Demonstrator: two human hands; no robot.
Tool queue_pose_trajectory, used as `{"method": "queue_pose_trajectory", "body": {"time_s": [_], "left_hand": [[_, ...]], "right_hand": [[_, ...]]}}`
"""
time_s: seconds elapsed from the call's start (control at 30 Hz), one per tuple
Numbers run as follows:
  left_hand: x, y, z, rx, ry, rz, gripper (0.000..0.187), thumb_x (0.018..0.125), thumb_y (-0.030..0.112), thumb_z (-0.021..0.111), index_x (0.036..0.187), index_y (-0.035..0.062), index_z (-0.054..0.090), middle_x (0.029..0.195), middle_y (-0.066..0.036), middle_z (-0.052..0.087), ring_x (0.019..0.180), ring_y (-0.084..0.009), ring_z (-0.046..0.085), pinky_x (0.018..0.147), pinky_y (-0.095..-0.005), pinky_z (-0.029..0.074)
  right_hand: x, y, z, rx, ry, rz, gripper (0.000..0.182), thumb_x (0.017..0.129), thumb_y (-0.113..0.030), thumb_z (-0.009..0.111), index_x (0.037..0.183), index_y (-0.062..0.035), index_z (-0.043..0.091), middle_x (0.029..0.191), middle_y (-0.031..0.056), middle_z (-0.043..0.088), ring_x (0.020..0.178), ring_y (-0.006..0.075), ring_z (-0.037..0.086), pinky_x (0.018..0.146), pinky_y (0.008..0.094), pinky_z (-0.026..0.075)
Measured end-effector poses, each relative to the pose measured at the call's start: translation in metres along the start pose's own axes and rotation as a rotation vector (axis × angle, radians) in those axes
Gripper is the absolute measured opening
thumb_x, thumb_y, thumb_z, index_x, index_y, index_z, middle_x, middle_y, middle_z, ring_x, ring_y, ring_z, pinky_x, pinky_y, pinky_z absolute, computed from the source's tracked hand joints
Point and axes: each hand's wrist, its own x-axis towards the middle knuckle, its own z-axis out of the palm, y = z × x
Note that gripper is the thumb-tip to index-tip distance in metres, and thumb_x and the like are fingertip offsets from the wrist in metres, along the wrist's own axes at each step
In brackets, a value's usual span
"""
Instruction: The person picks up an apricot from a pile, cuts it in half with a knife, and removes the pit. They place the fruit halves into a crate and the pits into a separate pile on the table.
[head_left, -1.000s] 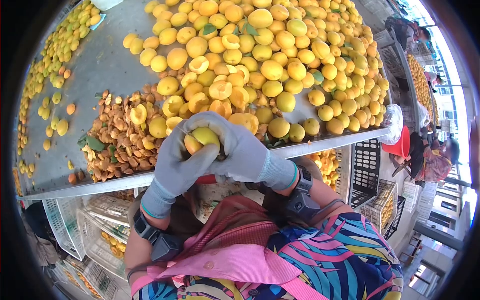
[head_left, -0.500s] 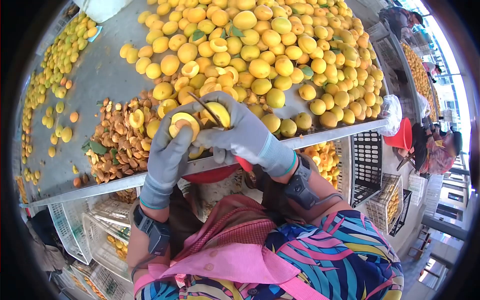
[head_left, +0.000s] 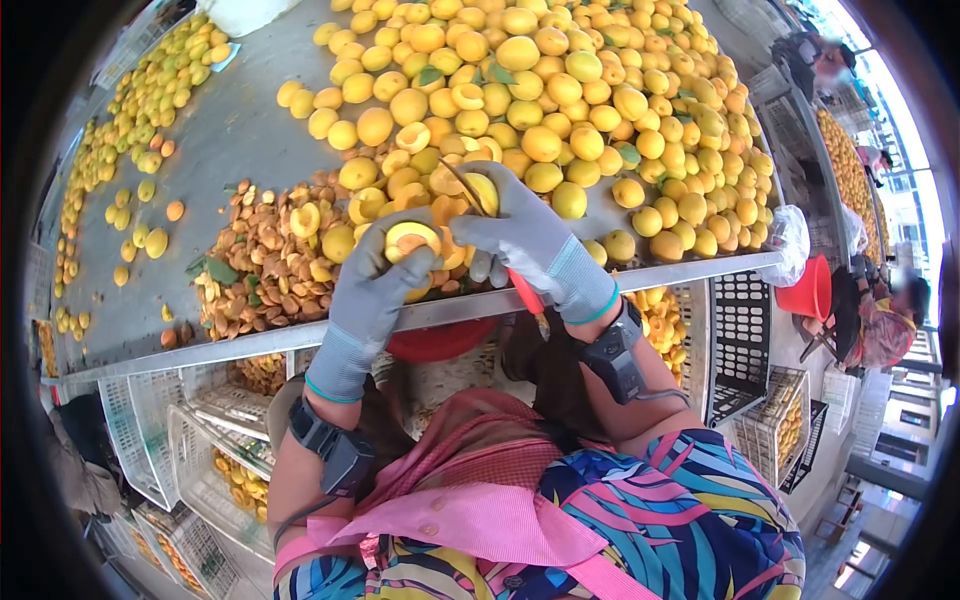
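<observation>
My left hand (head_left: pixel 378 285), in a grey glove, is closed around an apricot half (head_left: pixel 411 238) with its cut face turned up. Beside it, my gloved right hand (head_left: pixel 520 222) grips a knife, whose red handle (head_left: pixel 526 292) sticks out below the palm. The knife's dark narrow blade (head_left: pixel 458 183) points up and left past the fingers. Another apricot half (head_left: pixel 484 192) sits against the blade, held by the same hand. Both hands are over the near edge of the metal table (head_left: pixel 250 130). Behind them lie whole apricots (head_left: pixel 540 144) and a few cut halves (head_left: pixel 412 137).
A heap of brown apricot pits (head_left: pixel 265 265) lies left of my hands. Greener apricots (head_left: pixel 150 90) spread along the table's far left. Below the edge stand a red basin (head_left: pixel 440 340) and plastic crates (head_left: pixel 738 335). A red bucket (head_left: pixel 805 288) and a seated person (head_left: pixel 885 325) are at right.
My hands have moved apart, and the two apricot halves are now separated. The knife's red handle shows more below my right hand. The whole view has shifted slightly.
</observation>
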Motion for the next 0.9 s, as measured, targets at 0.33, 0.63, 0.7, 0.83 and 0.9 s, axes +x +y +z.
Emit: {"method": "queue_pose_trajectory", "body": {"time_s": [0.33, 0.63, 0.7, 0.83, 0.9], "left_hand": [[-0.013, -0.002, -0.013, -0.208, -0.083, 0.044, 0.042, 0.089, 0.019, 0.061, 0.125, 0.0005, 0.049, 0.124, -0.007, 0.052, 0.118, -0.0189, 0.049, 0.103, -0.0328, 0.037], [-0.014, 0.003, -0.013, -0.303, 0.041, -0.1, 0.041, 0.09, 0.014, 0.06, 0.128, 0.005, 0.048, 0.119, -0.008, 0.058, 0.104, -0.0169, 0.058, 0.09, -0.0284, 0.047], [-0.012, 0.0, -0.011, -0.313, 0.016, -0.093, 0.043, 0.09, 0.012, 0.06, 0.13, 0.0055, 0.046, 0.119, -0.009, 0.058, 0.103, -0.0179, 0.059, 0.089, -0.028, 0.047], [-0.007, -0.01, 0.002, -0.354, -0.071, -0.049, 0.049, 0.088, 0.004, 0.059, 0.134, 0.0068, 0.042, 0.118, -0.01, 0.058, 0.1, -0.0168, 0.06, 0.087, -0.0274, 0.049], [-0.008, -0.006, 0.008, -0.295, -0.102, -0.096, 0.051, 0.086, 0.003, 0.059, 0.134, 0.0073, 0.042, 0.118, -0.008, 0.057, 0.1, -0.0164, 0.059, 0.088, -0.0282, 0.049]], "right_hand": [[-0.012, -0.003, 0.008, 0.485, -0.186, 0.068, 0.059, 0.088, -0.03, 0.059, 0.136, -0.0047, 0.035, 0.077, 0.0055, 0.062, 0.05, 0.0128, 0.06, 0.038, 0.0211, 0.043], [0.012, -0.002, 0.011, 0.607, 0.037, -0.058, 0.038, 0.091, -0.032, 0.057, 0.122, -0.0149, 0.044, 0.07, 0.0067, 0.062, 0.047, 0.0132, 0.058, 0.037, 0.0232, 0.042], [0.009, -0.012, 0.013, 0.626, 0.111, -0.168, 0.038, 0.093, -0.031, 0.054, 0.126, -0.0146, 0.044, 0.074, 0.0092, 0.062, 0.048, 0.014, 0.056, 0.039, 0.0241, 0.042], [-0.008, -0.039, 0.023, 0.596, 0.324, -0.527, 0.042, 0.094, -0.027, 0.051, 0.131, -0.0127, 0.04, 0.076, 0.0114, 0.061, 0.048, 0.0152, 0.054, 0.041, 0.0258, 0.043], [-0.017, -0.053, 0.028, 0.498, 0.384, -0.729, 0.047, 0.094, -0.022, 0.048, 0.136, -0.0064, 0.032, 0.075, 0.011, 0.06, 0.046, 0.0155, 0.054, 0.042, 0.0256, 0.043]]}}
